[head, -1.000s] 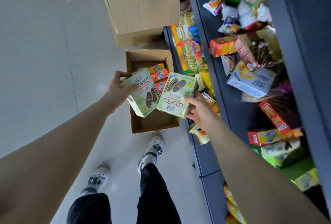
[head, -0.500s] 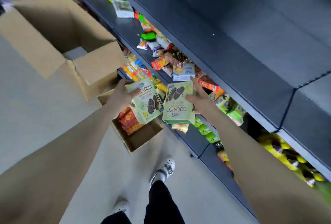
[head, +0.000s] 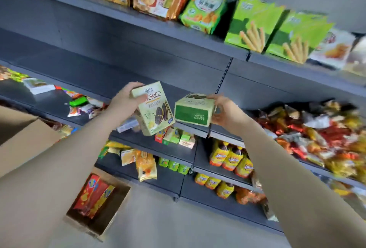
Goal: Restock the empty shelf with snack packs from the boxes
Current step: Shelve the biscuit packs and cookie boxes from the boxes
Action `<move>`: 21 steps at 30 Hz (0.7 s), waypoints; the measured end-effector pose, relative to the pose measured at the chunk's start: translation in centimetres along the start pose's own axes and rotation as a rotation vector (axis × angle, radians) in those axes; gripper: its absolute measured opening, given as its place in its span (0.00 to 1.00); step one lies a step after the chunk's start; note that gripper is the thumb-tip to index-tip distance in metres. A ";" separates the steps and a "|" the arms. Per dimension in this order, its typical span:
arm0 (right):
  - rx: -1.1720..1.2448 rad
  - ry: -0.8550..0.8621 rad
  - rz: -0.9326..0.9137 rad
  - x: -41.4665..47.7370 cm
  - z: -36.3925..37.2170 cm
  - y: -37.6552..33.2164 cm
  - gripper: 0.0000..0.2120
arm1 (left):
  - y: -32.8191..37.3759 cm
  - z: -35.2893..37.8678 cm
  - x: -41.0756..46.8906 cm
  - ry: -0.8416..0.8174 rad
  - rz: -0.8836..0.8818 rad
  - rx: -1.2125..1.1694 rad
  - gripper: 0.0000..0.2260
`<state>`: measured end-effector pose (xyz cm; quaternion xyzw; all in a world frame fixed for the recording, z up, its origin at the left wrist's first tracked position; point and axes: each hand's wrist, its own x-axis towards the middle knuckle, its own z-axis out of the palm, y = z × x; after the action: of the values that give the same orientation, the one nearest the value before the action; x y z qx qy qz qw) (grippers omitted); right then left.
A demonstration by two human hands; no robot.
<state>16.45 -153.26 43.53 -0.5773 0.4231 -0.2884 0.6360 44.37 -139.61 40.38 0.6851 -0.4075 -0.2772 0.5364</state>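
Dark grey metal shelving [head: 65, 19] is filling the background, and its bare middle board [head: 89, 73] is lying empty from end to end, so by my judgement the restocking of this level is only beginning. At far left a large plain cardboard carton [head: 21, 134] is standing beside the rack. Below it a small open cardboard box [head: 111, 218] on the floor is holding red-and-orange snack packs [head: 95, 198] — plenty is left to move. The left hand [head: 120, 109] is gripping a pale green Cookico biscuit box [head: 154, 113] by its top corner, tilted and face out. The right hand [head: 227, 115] is gripping a second pale green biscuit box [head: 193, 110] turned end-on. Both boxes are hovering in the air below the empty board, apart from each other. Tall green stick-biscuit packs [head: 253, 23] are lining the shelf above, limiting headroom, and a loose heap of red and gold wrappers [head: 316, 134] is crowding the lower right shelf.
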 end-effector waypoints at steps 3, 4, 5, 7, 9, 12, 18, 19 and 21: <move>0.189 0.043 -0.081 -2.8 -6.8 -1.9 0.30 | 4.8 5.3 0.2 -0.071 0.091 -0.017 0.11; 0.176 0.038 -0.136 -3.9 -9.0 -2.4 0.32 | 6.2 7.2 0.3 -0.092 0.115 -0.014 0.12; 0.108 0.057 -0.201 -5.2 -11.1 -2.8 0.33 | 7.6 9.2 0.3 -0.111 0.136 -0.017 0.12; -0.095 0.172 -0.318 -7.9 -15.2 -3.3 0.33 | 10.5 13.5 0.1 -0.149 0.184 -0.034 0.11; -0.226 0.329 -0.384 -10.7 -19.7 -4.0 0.29 | 13.7 18.2 -0.4 -0.173 0.239 -0.043 0.11; -0.277 0.529 -0.322 -15.0 -26.6 -5.7 0.22 | 18.4 25.3 -1.6 -0.208 0.305 -0.064 0.12; -0.270 0.621 -0.064 -22.1 -42.0 -7.2 0.43 | 26.7 38.6 -4.4 -0.233 0.436 -0.065 0.16; -0.242 0.656 -0.036 -23.3 -43.9 -7.5 0.39 | 27.9 40.6 -4.9 -0.240 0.451 -0.078 0.16; -0.183 0.695 -0.034 -25.1 -47.4 -7.5 0.32 | 30.0 44.4 -5.9 -0.254 0.477 -0.116 0.14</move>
<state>-35.89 -156.32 57.23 -0.5063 0.6285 -0.4388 0.3951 -2.77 -159.97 56.85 0.4979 -0.6047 -0.2497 0.5693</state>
